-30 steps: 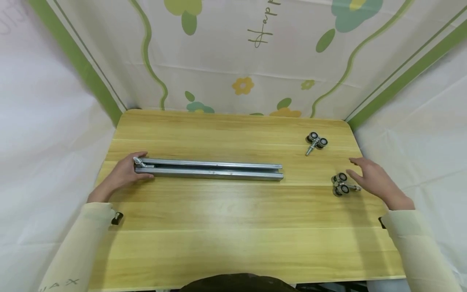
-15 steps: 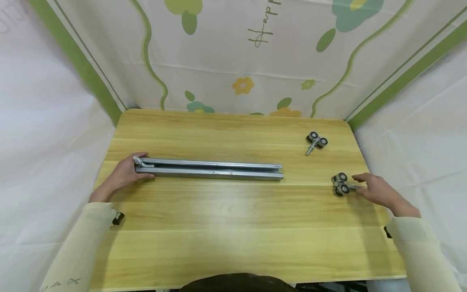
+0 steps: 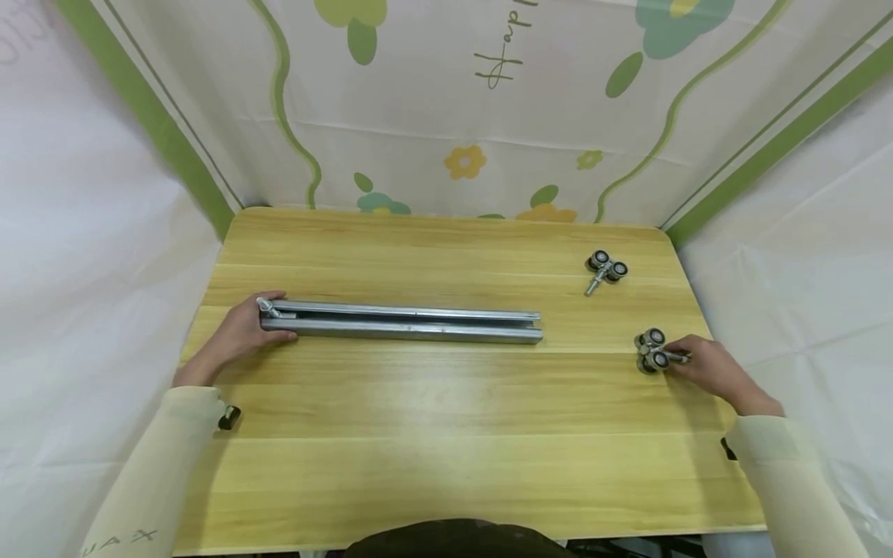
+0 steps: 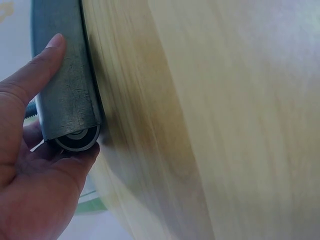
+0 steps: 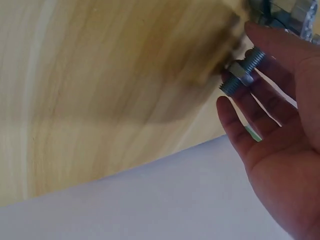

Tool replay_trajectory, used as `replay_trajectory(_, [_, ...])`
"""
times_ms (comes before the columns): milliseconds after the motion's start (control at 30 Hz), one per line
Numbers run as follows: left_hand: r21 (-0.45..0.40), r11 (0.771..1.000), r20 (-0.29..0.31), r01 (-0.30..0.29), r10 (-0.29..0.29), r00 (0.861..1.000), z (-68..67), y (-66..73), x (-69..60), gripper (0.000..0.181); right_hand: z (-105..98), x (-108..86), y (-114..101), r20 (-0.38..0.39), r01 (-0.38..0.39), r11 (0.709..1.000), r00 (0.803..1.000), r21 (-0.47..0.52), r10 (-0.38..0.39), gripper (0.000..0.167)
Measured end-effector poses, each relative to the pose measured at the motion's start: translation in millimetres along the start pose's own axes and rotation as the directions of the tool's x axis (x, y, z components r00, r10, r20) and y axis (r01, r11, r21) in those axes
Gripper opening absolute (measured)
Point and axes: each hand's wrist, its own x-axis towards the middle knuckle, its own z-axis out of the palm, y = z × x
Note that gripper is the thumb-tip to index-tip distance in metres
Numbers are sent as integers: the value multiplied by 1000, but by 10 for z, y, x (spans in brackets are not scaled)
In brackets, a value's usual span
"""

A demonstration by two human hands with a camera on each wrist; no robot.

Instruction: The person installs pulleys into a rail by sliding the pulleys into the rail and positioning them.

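My left hand grips the left end of a metal C-channel rail, which lies slot-up across the table. The threaded bolt of a roller trolley sticks up from the slot at that end. In the left wrist view, a wheel shows inside the rail's end, and the thumb lies along the rail's side. At right, my right hand pinches the stem of another roller trolley. The right wrist view shows the stem's thread and a nut by the fingers; the wheels are mostly cut off.
A third roller trolley lies farther back at the right, its stem pointing toward the front left. The wooden table has white cloth hanging on its left, right and far sides.
My right hand has come down to the nearer roller trolley and now pinches its stem. My left hand and the rail have stayed in place.
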Motion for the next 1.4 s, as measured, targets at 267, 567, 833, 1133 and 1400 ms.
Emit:
replay_trajectory(267, [1,1000,-3,8,-8,1000,0,6,-8,90,110,8,40,-109,65,997,992,-44,-69,15])
replay_trajectory(567, [-10,1000,2,18,-18,1000,-14,23,-18,90,62,-4,24,-97,114,990,988,-78,-121,11])
replay_trajectory(833, [-7,999,13,32,-32,999,-35,18,-4,91,-72,30,-84,-68,126,988,989,-84,-132,9])
replay_trajectory(1133, [-9,1000,-14,3,-3,1000,-47,5,-21,71,-284,242,-419,11,121,989,993,-80,-121,7])
replay_trajectory(1400, [-19,1000,-29,-3,3,1000,-9,22,-16,65,-375,417,-702,109,70,992,992,-100,-59,9])
